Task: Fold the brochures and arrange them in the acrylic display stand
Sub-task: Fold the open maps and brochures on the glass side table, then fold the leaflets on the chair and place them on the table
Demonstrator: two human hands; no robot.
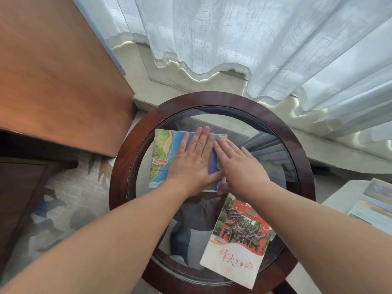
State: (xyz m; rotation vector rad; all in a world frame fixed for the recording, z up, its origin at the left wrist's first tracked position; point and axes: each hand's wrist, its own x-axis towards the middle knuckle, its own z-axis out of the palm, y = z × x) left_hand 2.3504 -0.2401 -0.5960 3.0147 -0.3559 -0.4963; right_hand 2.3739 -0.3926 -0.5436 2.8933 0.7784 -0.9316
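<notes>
A map brochure printed in blue and green lies flat on the glass top of a round wooden table. My left hand presses down on its middle with straight fingers. My right hand lies flat beside it, over the brochure's right edge. A second brochure, with a red photo cover and white lower half, rests on the table's near right side, its corner just past the rim. No acrylic stand is in view.
Sheer curtains hang behind the table. A wooden panel stands at the left. More printed sheets lie on a pale surface at the right edge. Patterned carpet covers the floor.
</notes>
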